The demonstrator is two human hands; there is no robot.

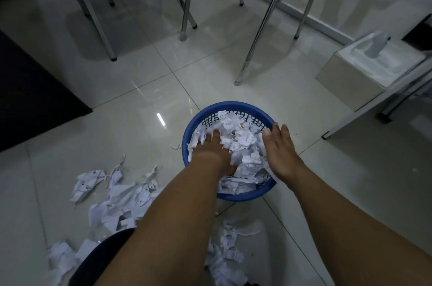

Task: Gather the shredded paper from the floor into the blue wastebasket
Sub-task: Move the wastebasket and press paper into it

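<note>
The blue wastebasket [236, 108] stands on the tiled floor in front of me, filled with white shredded paper [243, 145]. My left hand [214, 153] lies flat inside it, palm down on the paper, fingers spread. My right hand [279, 150] hovers open over the basket's right rim, fingers apart, holding nothing. More shredded paper [121, 201] lies scattered on the floor to the left of the basket, and another loose heap of paper [226, 250] lies near me between my forearms.
Chrome chair and table legs [254, 51] stand beyond the basket. A white tissue box [364, 70] sits at the right beside a metal frame. A dark mat [28, 89] covers the floor at the left. My dark-clothed knee [100, 260] is at the bottom.
</note>
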